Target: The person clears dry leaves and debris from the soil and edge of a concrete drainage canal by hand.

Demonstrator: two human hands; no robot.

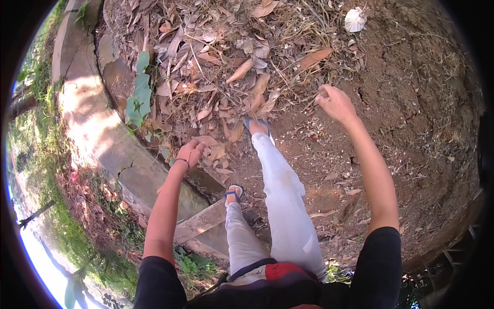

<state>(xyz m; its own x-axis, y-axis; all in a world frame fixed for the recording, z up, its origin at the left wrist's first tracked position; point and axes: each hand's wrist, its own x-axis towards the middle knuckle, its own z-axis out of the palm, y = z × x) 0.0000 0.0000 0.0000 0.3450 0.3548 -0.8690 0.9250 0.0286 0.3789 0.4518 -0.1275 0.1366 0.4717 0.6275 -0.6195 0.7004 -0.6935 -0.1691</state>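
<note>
In the head view, looking down: at the left side, left hand (190,154) low over the leaf litter (216,56), fingers bent, just beside a dry brown leaf (207,140); cannot tell if closed on it or only near. At the right side, right hand (337,104) above the litter's edge, thumb and fingers curled close together, near thin dry stems (309,105); cannot tell if pinching any of them. Both arms spread wide, probably also good for balance. Feet in blue sandals (237,191) set one ahead of the other, perhaps for a steady stance on uneven soil (422,98). Dry leaves lying thick beside the concrete edging (92,113), likely kept there by its raised shape. Further up, well apart from both hands, a white crumpled thing (355,19).
</note>
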